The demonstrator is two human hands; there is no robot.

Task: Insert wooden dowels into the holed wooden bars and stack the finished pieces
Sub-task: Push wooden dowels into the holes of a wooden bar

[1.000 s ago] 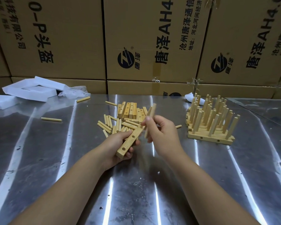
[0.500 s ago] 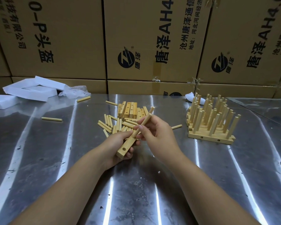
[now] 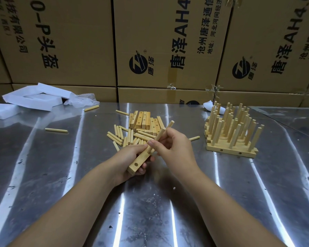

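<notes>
My left hand (image 3: 130, 160) grips a holed wooden bar (image 3: 138, 163) from below, tilted, with an empty hole showing near its front end. My right hand (image 3: 173, 147) pinches a dowel (image 3: 158, 138) whose lower end meets the bar's top face; a second dowel tip (image 3: 170, 124) sticks out behind the fingers. Loose dowels (image 3: 121, 136) lie just beyond my hands. Behind them sits a pile of empty holed bars (image 3: 143, 120). The stack of finished pieces (image 3: 230, 132), bristling with upright dowels, stands to the right.
The metal table (image 3: 150, 211) is reflective. Stray dowels lie at the left (image 3: 56, 130) and back left (image 3: 91, 108). White foam pieces (image 3: 30, 98) and clear plastic sit at the back left. Cardboard boxes (image 3: 168, 41) wall off the far edge.
My right hand has brought the dowel down from above the bar to its top face, at a hole. The left hand has kept the bar in about the same place.
</notes>
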